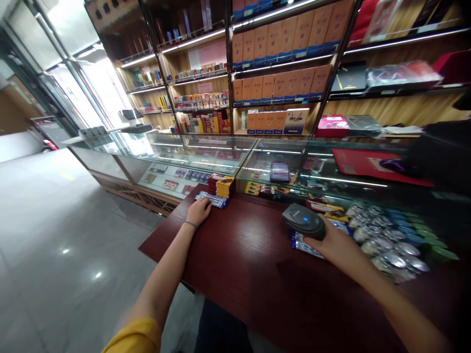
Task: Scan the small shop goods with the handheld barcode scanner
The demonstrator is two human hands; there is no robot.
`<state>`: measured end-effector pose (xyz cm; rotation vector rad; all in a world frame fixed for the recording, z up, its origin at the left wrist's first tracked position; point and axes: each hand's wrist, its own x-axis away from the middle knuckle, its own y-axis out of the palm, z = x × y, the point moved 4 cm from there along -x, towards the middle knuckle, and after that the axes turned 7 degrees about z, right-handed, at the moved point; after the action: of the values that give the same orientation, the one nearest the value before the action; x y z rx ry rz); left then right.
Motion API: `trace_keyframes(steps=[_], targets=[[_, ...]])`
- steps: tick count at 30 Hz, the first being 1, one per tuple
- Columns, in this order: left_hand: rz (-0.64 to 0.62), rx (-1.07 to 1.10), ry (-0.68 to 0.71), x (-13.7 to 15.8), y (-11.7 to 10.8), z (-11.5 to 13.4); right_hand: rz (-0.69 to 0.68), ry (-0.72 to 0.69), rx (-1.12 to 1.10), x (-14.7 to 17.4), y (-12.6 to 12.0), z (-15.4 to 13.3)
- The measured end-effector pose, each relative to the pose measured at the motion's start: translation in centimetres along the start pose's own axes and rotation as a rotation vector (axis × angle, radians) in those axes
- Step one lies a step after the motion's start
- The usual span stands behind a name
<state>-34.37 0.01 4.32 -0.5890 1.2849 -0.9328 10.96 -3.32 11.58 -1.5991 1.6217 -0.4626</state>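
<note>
My right hand [333, 241] is wrapped round a dark barcode scanner [302, 219] with a small blue light on top. Below the scanner lie blue-and-white packets [308, 246], partly covered by the scanner and my hand. At the far left part of the dark red wooden table [253, 245], my left hand [199, 211] has its fingers closed over the near side of a blue-and-white packet [218, 201]. Directly behind that packet, a stack of yellow and dark red packets [221, 186] stands against the glass counter.
Silver-lidded cups [386, 245], with blue and green ones beside them, fill the table's right side. A glass display counter [191, 154] runs behind, bearing a small device [280, 172] and a red mat [368, 166]. Shelves of boxes [283, 39] line the wall.
</note>
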Motion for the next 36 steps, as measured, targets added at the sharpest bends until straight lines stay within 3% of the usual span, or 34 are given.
trace_keyframes(steps=[5, 11, 18, 21, 25, 36], targets=[[-0.002, 0.035, -0.003, 0.1, -0.3, 0.3, 0.013, -0.018, -0.023, -0.4, -0.2, 0.7], [0.044, 0.041, 0.001, 0.1, -0.3, 0.2, -0.076, 0.022, -0.054, -1.1, -0.2, 1.4], [0.093, 0.034, 0.110, -0.4, -0.9, 2.7, -0.077, 0.119, -0.090, -0.8, -4.3, -0.7], [0.174, 0.101, 0.100, -1.3, -1.1, 5.6, -0.050, 0.118, -0.137, -0.7, -6.6, -0.9], [0.221, 0.241, 0.161, -2.4, -0.4, 11.7, -0.012, 0.111, -0.174, -0.6, -9.3, -0.2], [0.119, 0.486, 0.329, -1.9, 5.2, 28.8, 0.041, 0.246, -0.335, 0.9, -15.1, 3.3]])
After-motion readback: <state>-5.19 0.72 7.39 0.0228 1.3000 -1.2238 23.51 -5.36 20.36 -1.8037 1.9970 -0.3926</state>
